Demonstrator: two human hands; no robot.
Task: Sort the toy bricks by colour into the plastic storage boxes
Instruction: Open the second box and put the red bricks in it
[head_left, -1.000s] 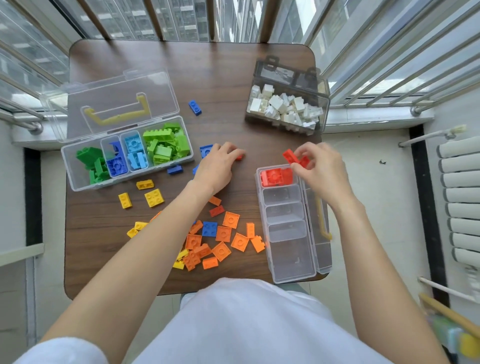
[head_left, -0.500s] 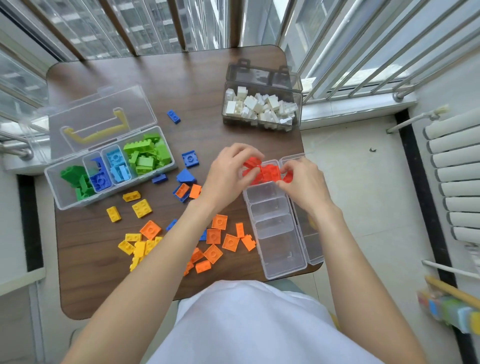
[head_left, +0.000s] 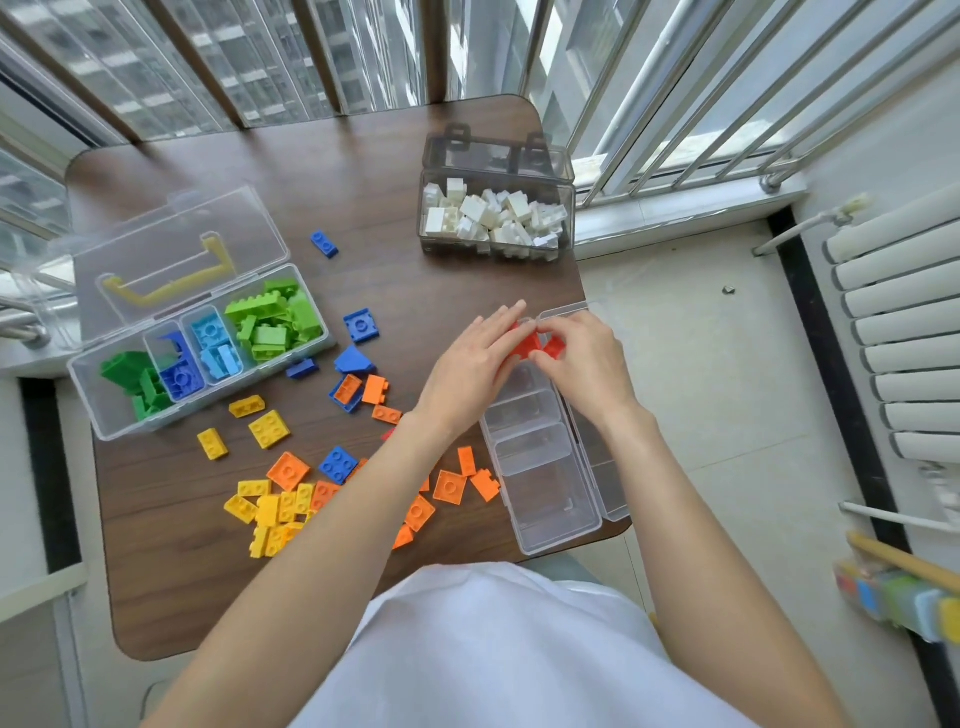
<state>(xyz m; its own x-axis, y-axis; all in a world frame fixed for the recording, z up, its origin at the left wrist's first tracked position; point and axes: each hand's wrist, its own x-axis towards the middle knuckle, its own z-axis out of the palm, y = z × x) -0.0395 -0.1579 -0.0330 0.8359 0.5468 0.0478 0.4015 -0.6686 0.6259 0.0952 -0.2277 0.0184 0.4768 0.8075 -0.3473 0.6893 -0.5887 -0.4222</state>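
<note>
Both hands meet over the far compartment of the clear divided box at the table's right edge. Red bricks lie in that compartment, partly hidden by fingers. My left hand lies with straight fingers across the red bricks. My right hand has its fingers curled on a red brick at the compartment's right side. The box's nearer compartments hold nothing. Loose orange bricks, yellow bricks and blue bricks are scattered on the table under my left forearm.
An open box on the left holds green, dark blue and light blue bricks, its lid propped behind. A grey box of white bricks stands at the back right. More blue bricks lie mid-table. Window bars ring the table; a radiator is at right.
My left hand left the loose bricks at mid-table and joined my right hand over the red compartment. My right hand lowered its red brick to that compartment. The view shifted.
</note>
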